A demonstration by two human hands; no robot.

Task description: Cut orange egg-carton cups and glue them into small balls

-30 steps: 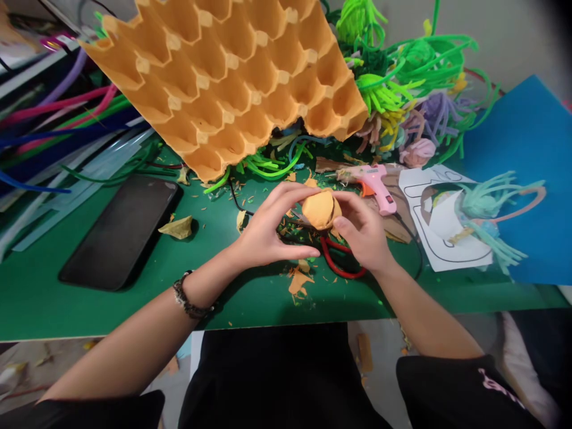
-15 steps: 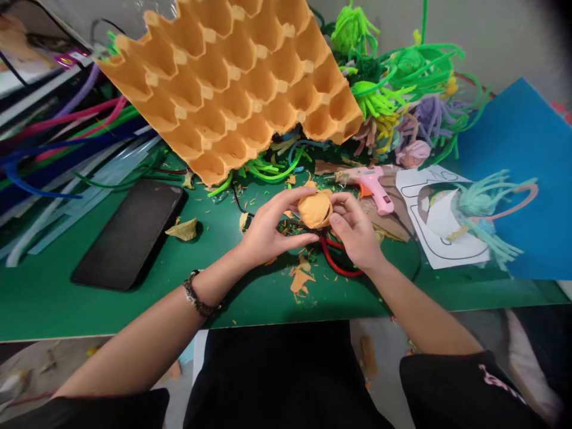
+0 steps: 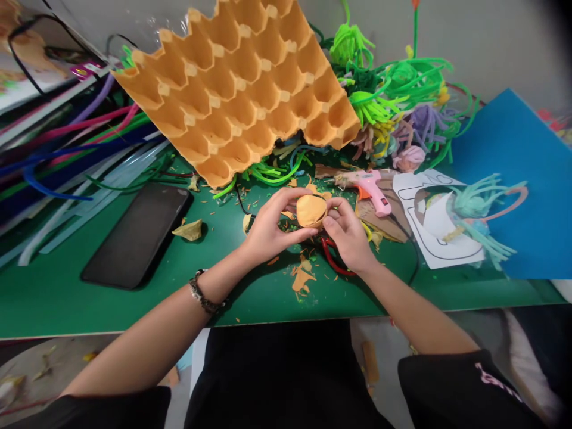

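Between my two hands is a small rounded orange cup of egg-carton pulp (image 3: 311, 211), with a gap along its right edge. My left hand (image 3: 277, 223) curls round its left side, fingers over the top and thumb below. The fingertips of my right hand (image 3: 346, 229) pinch its right rim. Beneath my right hand lie scissors with red handles (image 3: 333, 260), partly hidden. Torn orange scraps (image 3: 302, 279) are scattered on the green table (image 3: 259, 301) in front of the cup.
A large orange egg tray (image 3: 250, 89) leans at the back. A pink glue gun (image 3: 376, 193) lies on cardboard to the right, near a white paper cutout (image 3: 431, 250) and blue sheet (image 3: 496, 143). To the left are a black phone (image 3: 136, 238) and coloured pipe cleaners (image 3: 67, 149).
The orange cup has been turned in my hands, so a smoother side and the gap at its lower right now show. The whole view has shifted slightly.
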